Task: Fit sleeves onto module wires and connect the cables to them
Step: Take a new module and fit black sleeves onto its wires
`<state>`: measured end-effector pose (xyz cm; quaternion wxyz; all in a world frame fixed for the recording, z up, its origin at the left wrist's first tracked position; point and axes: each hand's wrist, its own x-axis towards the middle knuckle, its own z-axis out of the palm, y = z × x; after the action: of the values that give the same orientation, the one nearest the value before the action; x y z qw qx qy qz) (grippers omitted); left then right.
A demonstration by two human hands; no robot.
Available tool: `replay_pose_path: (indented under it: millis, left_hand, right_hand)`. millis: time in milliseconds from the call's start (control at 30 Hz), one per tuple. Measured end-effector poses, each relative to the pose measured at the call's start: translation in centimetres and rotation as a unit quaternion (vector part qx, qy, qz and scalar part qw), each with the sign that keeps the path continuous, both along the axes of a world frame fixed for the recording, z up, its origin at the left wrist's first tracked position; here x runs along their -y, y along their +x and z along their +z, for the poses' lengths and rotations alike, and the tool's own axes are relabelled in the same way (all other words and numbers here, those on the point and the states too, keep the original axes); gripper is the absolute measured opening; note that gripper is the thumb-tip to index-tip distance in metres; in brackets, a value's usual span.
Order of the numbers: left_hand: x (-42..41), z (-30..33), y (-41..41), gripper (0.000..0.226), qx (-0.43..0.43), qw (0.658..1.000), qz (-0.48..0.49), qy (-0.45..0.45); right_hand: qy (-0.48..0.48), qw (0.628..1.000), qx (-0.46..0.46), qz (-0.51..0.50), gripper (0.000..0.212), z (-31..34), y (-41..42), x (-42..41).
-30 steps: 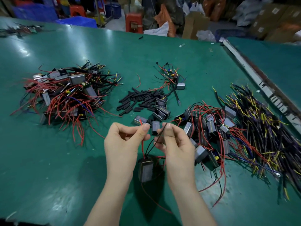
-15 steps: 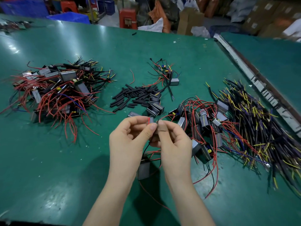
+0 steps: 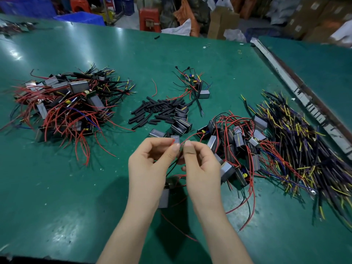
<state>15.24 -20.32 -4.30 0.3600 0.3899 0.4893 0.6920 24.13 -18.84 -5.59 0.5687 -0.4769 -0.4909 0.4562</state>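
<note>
Fingers: our left hand [image 3: 152,164] and right hand [image 3: 200,164] pinch thin module wires [image 3: 172,166] between thumb and forefinger tips.
Module [image 3: 164,195]: hangs below our hands, above the green table [image 3: 76,206].
Sleeves [image 3: 152,111]: black pile well beyond our hands.

**Two hands, one wire, at a crowded green bench**

We see the left hand [image 3: 150,164] and right hand [image 3: 200,164] raised together over the green table [image 3: 95,187], fingertips pinching thin red and black wires [image 3: 172,168] between them. A grey module [image 3: 164,195] hangs from those wires, low between the wrists. Behind the hands lie black sleeves [image 3: 152,111] in a loose scatter. A heap of wired modules [image 3: 64,103] sits far left, another heap of modules [image 3: 236,145] just right of the hands, and a spread of dark cables [image 3: 304,145] beyond it.
</note>
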Motion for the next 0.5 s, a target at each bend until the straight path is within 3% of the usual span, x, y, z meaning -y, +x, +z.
replay_pose_path:
  millis: [200, 300, 400, 500]
  left_hand:
    - [-1.6, -2.5, -3.5, 0.01, 0.1, 0.993, 0.034, -0.061]
    - [-2.6, -3.1, -4.6, 0.009, 0.173, 0.982, 0.023, -0.066]
    - [-3.8, -2.9, -5.4, 0.012, 0.264, 0.963, -0.01, -0.046]
    - [-4.9, -2.8, -6.1, 0.013, 0.244, 0.966, -0.046, -0.069]
  right_hand:
    - [-0.153, 0.984, 0.024, 0.086, 0.017, -0.3, -0.4, -2.5]
    - [-0.144, 0.966, 0.157, 0.149, 0.018, 0.7, -0.4, -4.6]
    - [-0.124, 0.954, 0.222, 0.159, 0.019, 3.0, -0.8, -7.8]
    - [-0.064, 0.941, 0.296, 0.148, 0.019, 4.8, -2.1, -11.5]
